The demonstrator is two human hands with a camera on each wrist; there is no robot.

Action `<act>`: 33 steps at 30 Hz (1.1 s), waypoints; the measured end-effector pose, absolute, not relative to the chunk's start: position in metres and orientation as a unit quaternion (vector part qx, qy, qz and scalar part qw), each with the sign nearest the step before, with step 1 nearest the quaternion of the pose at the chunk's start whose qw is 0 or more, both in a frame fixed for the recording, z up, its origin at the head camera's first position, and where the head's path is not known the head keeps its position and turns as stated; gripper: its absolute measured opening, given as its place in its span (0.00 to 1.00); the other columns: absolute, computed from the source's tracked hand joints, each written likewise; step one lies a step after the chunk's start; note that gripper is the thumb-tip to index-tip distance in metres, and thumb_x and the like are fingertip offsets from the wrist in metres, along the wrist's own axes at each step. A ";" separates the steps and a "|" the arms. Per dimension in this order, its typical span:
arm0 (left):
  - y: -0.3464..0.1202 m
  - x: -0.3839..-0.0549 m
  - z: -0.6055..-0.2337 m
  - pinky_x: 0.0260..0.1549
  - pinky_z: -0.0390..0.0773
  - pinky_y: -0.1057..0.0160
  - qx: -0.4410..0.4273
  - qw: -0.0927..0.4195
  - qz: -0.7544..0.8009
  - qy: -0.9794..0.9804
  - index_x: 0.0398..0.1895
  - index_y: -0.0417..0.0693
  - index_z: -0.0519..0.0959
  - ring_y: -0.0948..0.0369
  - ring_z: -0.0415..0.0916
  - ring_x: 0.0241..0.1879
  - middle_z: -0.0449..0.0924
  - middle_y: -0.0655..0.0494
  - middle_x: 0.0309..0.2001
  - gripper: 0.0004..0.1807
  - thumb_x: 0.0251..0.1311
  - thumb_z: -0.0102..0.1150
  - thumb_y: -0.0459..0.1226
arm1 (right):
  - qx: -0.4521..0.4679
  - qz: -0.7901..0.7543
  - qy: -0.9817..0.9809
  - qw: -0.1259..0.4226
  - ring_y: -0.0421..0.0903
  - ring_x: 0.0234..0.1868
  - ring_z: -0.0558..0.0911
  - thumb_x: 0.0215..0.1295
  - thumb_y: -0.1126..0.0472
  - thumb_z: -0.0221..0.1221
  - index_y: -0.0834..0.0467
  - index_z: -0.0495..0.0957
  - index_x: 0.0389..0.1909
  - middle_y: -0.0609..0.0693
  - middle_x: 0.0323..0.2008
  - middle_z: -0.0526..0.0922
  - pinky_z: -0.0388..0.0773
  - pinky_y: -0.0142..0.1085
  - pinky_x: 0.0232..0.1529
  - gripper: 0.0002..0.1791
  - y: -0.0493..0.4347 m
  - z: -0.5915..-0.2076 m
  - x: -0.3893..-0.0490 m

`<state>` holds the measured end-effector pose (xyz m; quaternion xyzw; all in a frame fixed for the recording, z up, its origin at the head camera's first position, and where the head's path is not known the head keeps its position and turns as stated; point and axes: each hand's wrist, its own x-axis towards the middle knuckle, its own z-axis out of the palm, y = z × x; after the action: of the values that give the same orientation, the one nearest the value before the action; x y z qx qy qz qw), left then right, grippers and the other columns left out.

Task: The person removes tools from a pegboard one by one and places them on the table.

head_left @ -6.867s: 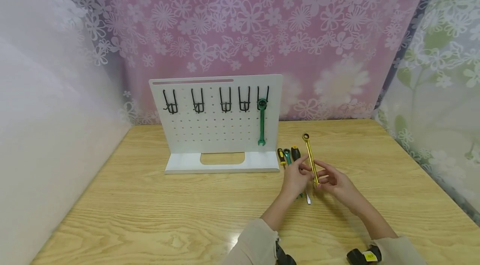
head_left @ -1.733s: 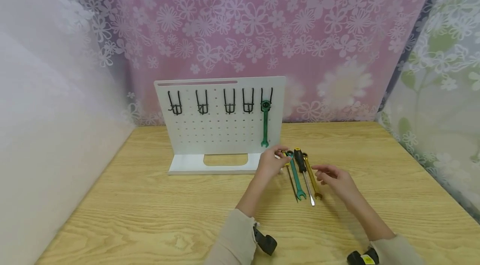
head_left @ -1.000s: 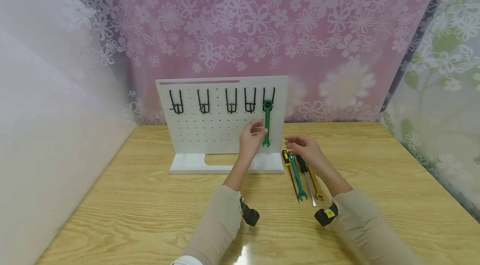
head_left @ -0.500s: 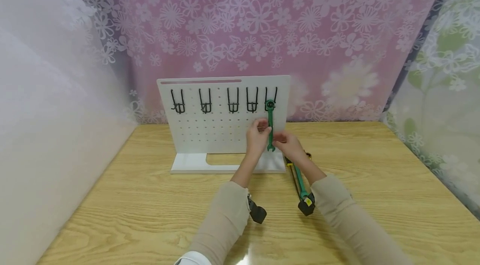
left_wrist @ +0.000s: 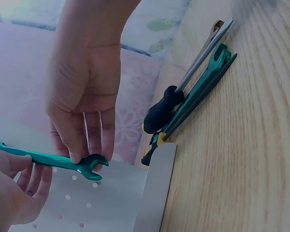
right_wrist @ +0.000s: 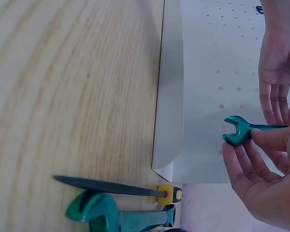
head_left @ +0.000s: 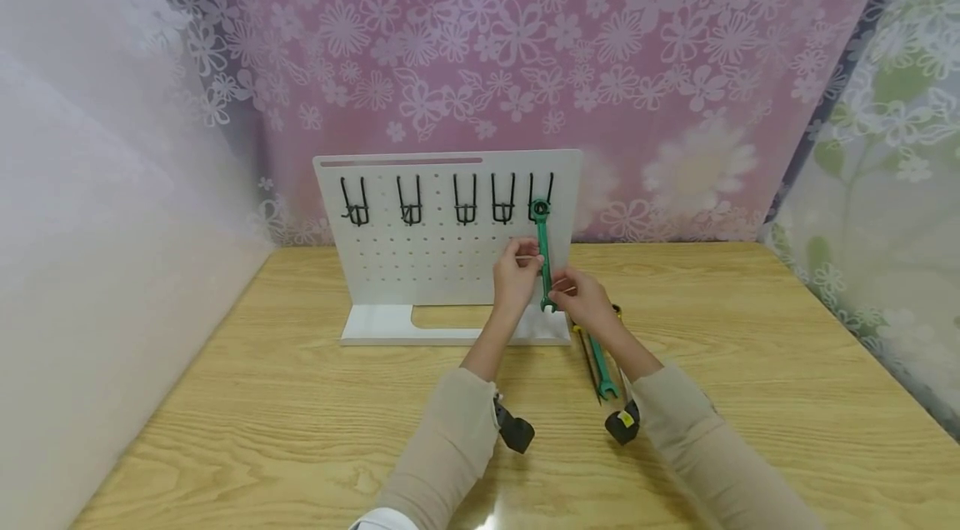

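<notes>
A green combination wrench [head_left: 543, 251] hangs by its ring end on the rightmost hook of the white pegboard [head_left: 408, 263], its open end tilted out toward me. My left hand [head_left: 514, 284] pinches the shank at mid-length from the left. Near the open end, my right hand [head_left: 585, 303] pinches it between thumb and fingers. The left wrist view shows both thumbs on the wrench [left_wrist: 58, 160], with fingers behind it. In the right wrist view the open end of the wrench [right_wrist: 238, 129] sticks out past the right thumb.
Right of the board, a second green wrench [head_left: 602, 367] lies on the wooden table [head_left: 300, 430]. Beside it are a thin screwdriver [right_wrist: 111, 186], a black-handled screwdriver [left_wrist: 164, 108] and a gold wrench [left_wrist: 215, 28], partly under my right forearm. Several black hooks [head_left: 465, 209] on the board hold nothing.
The gold wrench, held earlier, now lies on the table with the other tools. Both hands moved left to the hanging green wrench and took hold; its lower end has swung outward and right.
</notes>
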<state>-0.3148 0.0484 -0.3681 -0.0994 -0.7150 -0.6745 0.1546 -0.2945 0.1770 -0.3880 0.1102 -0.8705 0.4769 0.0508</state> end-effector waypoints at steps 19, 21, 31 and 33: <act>0.049 -0.292 -0.362 0.32 0.80 0.61 -0.111 0.148 -0.702 -0.688 0.41 0.38 0.77 0.59 0.77 0.33 0.77 0.51 0.34 0.09 0.57 0.57 0.25 | 0.136 0.493 -0.857 0.065 0.54 0.33 0.80 0.62 0.71 0.55 0.68 0.73 0.45 0.62 0.37 0.79 0.78 0.50 0.35 0.11 0.182 -0.377 -0.266; 0.049 -0.288 -0.361 0.33 0.80 0.60 -0.112 0.146 -0.706 -0.684 0.41 0.37 0.77 0.59 0.77 0.32 0.77 0.50 0.34 0.09 0.57 0.57 0.24 | 0.139 0.495 -0.855 0.064 0.54 0.32 0.80 0.61 0.71 0.55 0.68 0.73 0.45 0.62 0.36 0.78 0.78 0.51 0.35 0.11 0.182 -0.375 -0.262; 0.046 -0.265 -0.348 0.33 0.80 0.61 -0.134 0.144 -0.712 -0.674 0.42 0.34 0.76 0.57 0.76 0.33 0.77 0.45 0.36 0.09 0.57 0.56 0.24 | 0.153 0.492 -0.855 0.060 0.53 0.34 0.79 0.63 0.70 0.55 0.68 0.72 0.46 0.59 0.36 0.78 0.79 0.40 0.33 0.11 0.184 -0.363 -0.242; 0.046 -0.262 -0.346 0.34 0.80 0.58 -0.138 0.145 -0.713 -0.672 0.42 0.34 0.76 0.57 0.76 0.32 0.76 0.46 0.36 0.09 0.57 0.56 0.24 | 0.156 0.494 -0.853 0.060 0.53 0.33 0.79 0.63 0.70 0.54 0.67 0.73 0.46 0.59 0.36 0.78 0.79 0.40 0.33 0.11 0.184 -0.363 -0.240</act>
<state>-0.2619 0.0459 -0.3460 -0.1377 -0.6720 -0.7131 0.1447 -0.2402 0.1844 -0.3625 0.1560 -0.8532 0.4941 0.0604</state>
